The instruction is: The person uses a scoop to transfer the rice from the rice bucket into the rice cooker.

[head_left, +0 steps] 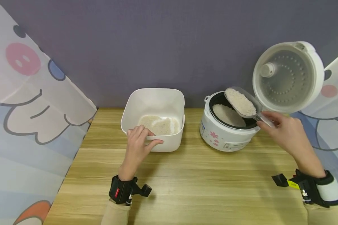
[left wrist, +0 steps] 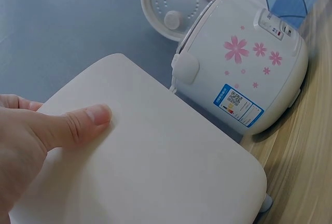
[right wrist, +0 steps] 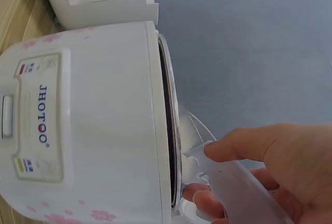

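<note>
My left hand (head_left: pixel 138 142) grips the front rim of a white rice bin (head_left: pixel 171 143), its thumb on the outer wall and fingers over the edge. Some rice (head_left: pixel 159 125) lies on the bin's floor. My right hand (head_left: pixel 284 128) holds the handle of a clear rice scoop (head_left: pixel 252 100), heaped with white rice (head_left: pixel 240 101). The scoop is tilted over the mouth of a white rice cooker (head_left: pixel 225 140) printed with pink flowers. Rice (head_left: pixel 228 115) also lies inside the cooker's dark pot (head_left: pixel 218 100). In the right wrist view, thumb and fingers pinch the scoop handle (right wrist: pixel 241 190).
The cooker's lid (head_left: pixel 287 78) stands raised at the back right. Both containers are on a wooden table (head_left: pixel 186 184) against a grey back wall (head_left: pixel 157 47). Printed cloths hang at the left (head_left: pixel 31 125) and right (head_left: pixel 335 131).
</note>
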`<act>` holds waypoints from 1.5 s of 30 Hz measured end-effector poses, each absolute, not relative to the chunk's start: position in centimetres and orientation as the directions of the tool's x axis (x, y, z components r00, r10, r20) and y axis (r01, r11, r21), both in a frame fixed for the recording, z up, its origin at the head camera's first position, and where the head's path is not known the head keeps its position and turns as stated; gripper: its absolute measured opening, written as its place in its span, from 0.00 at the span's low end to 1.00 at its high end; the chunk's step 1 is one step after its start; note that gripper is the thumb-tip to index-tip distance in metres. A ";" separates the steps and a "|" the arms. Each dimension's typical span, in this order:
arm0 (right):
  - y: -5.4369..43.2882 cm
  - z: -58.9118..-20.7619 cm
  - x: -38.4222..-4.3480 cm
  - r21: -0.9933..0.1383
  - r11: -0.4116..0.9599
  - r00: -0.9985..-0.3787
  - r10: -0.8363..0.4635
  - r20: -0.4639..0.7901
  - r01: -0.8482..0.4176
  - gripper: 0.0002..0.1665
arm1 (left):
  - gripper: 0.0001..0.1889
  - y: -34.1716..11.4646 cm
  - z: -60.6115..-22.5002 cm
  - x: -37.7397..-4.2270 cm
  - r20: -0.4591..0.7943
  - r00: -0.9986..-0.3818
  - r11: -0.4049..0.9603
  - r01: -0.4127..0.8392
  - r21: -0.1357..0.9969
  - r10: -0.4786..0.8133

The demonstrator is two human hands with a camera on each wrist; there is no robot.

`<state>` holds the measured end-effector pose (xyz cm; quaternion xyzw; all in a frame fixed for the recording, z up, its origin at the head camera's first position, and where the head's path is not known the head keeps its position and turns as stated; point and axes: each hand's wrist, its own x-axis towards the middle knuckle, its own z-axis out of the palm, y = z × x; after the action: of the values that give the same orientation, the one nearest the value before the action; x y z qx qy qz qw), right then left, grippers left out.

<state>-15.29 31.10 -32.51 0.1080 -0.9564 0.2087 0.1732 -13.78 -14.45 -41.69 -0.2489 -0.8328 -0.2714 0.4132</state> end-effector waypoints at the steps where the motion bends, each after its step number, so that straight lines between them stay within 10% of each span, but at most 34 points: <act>1: 31.1 -32.5 -15.2 -0.349 0.895 -0.913 -0.133 0.385 -0.277 0.23 | 0.26 -14.4 -41.7 -13.8 0.822 -0.536 0.729 0.638 0.247 0.191; 21: 29.7 -33.8 -14.1 -0.194 0.948 -0.852 -0.122 0.509 -0.252 0.24 | 0.26 -14.4 -41.9 -13.9 0.826 -0.533 0.730 0.636 0.250 0.182; 45: 28.4 -35.6 -14.1 0.105 0.957 -0.643 -0.262 0.720 -0.272 0.22 | 0.26 -14.4 -41.9 -13.9 0.824 -0.536 0.737 0.629 0.247 0.181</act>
<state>-14.14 28.44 -35.62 0.1473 -0.9062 0.0064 0.3963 -13.92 -14.40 -41.85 -0.2430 -0.8341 -0.2693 0.4156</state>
